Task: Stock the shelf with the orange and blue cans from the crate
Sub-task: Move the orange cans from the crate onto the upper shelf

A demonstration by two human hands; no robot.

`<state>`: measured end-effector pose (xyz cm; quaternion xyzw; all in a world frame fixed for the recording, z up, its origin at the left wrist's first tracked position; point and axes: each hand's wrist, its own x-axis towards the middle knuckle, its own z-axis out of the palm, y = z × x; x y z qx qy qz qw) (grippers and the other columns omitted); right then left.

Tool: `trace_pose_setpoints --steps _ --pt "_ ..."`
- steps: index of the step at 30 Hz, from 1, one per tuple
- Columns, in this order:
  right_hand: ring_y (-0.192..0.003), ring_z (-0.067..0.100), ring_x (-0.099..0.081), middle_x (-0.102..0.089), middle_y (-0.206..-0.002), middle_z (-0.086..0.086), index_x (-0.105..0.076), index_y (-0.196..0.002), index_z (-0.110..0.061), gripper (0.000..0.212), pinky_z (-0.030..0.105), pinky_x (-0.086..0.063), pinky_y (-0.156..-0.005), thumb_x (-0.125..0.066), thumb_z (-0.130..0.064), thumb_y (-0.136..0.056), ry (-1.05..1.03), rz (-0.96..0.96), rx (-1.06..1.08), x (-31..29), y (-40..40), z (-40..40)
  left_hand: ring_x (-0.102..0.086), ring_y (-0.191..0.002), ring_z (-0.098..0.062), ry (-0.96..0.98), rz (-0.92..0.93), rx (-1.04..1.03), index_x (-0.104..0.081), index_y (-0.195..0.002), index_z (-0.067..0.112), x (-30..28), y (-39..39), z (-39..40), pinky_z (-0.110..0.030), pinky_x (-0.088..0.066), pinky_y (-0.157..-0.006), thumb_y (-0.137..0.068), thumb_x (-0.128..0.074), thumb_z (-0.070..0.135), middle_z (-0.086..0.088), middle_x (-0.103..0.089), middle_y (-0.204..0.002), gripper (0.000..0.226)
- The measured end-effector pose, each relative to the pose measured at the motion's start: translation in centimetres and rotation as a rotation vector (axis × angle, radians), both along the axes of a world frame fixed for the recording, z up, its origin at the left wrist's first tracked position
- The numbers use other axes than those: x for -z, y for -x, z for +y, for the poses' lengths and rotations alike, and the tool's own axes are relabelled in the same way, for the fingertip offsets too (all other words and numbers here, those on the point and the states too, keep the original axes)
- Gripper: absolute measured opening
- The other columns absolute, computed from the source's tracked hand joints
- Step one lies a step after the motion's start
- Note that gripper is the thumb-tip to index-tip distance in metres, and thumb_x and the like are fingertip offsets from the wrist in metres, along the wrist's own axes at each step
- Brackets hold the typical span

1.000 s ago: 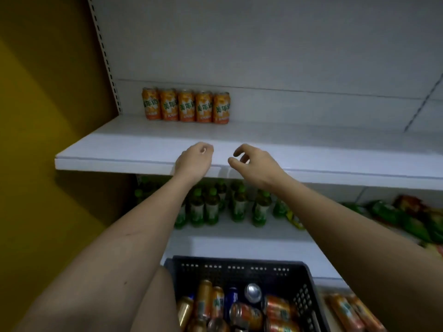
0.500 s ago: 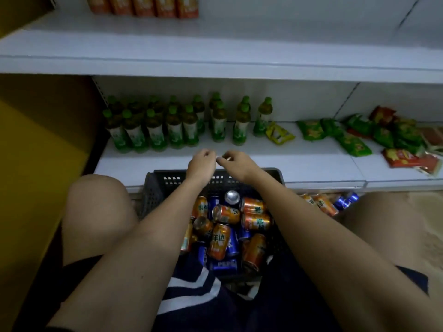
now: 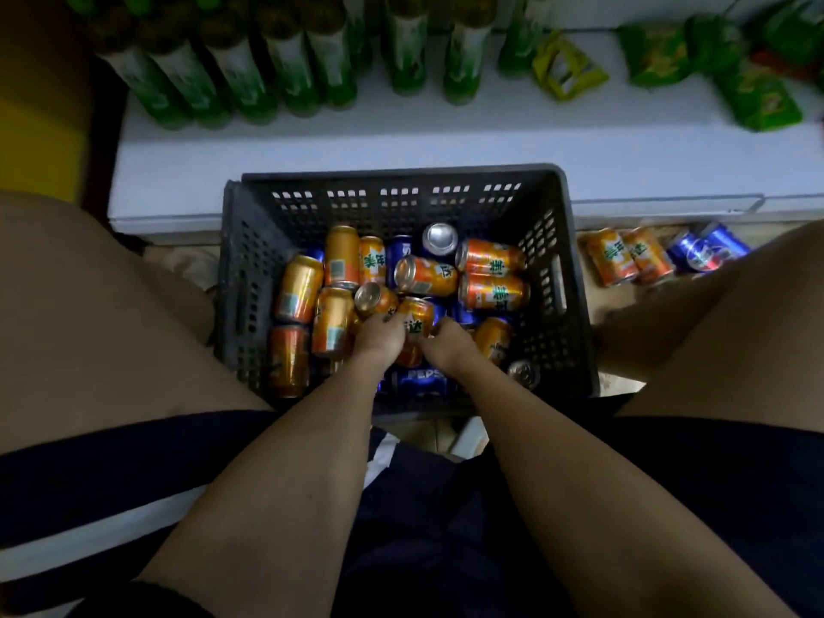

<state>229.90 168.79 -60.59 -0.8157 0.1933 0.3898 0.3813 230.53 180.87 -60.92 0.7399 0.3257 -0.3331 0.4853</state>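
While a person crouches over a dark perforated plastic crate point(image 3: 575, 278) set on the floor between bare knees, both hands reach down into its jumble of cans; the left hand point(image 3: 380, 339) curls its fingers over an orange drink can with green lettering point(image 3: 417, 315) near the middle of the heap, and the right hand point(image 3: 448, 345) closes on the same can from the other side, though how firmly either grips cannot be told; around them lie more orange cans point(image 3: 492, 291) and a few blue Pepsi cans point(image 3: 421, 380), mostly on their sides; beyond the crate a low white shelf point(image 3: 401, 145) carries green bottles point(image 3: 332, 60) and green snack packets point(image 3: 758, 98); loose orange and blue cans point(image 3: 660, 256) lie on the floor to the right.
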Motion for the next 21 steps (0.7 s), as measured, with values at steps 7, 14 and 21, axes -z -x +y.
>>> trace_pose_setpoints --steps 7,14,21 --pt "-0.121 0.035 -0.054 -0.049 -0.139 0.018 -0.025 -0.143 -0.006 0.08 0.044 -0.049 -0.098 -0.064 -0.049 -0.088 0.011 0.074 0.222 3.2 -2.3 2.4 -0.057 -0.104 -0.029 -0.061 0.054 -0.091 -0.059 -0.13 0.015 3.0 -1.9 0.1 -0.037 -0.045 -0.091 -0.1 -0.039 0.039 -0.008 -0.06 -0.124 0.043" --pt "-0.128 0.038 -0.046 -0.033 -0.147 0.018 -0.023 -0.142 -0.01 0.085 0.044 -0.045 -0.094 -0.073 -0.045 -0.083 0.12 0.141 0.292 7.1 -4.3 4.1 -0.055 -0.112 -0.029 -0.077 0.227 -0.166 -0.056 -0.133 0.006 7.0 -1.7 0.5 -0.03 -0.038 -0.083 -0.104 -0.034 0.04 -0.013 -0.058 -0.132 0.049" --pt "-0.126 0.039 -0.048 -0.04 -0.14 0.017 -0.031 -0.14 -0.015 0.093 0.05 -0.046 -0.102 -0.083 -0.039 -0.067 0.087 0.083 0.439 7.8 -3.8 4.2 -0.055 -0.098 -0.023 0.025 0.245 -0.191 -0.06 -0.123 0.008 7.9 -2.1 1.0 -0.034 -0.043 -0.082 -0.103 -0.036 0.039 -0.008 -0.061 -0.116 0.044"
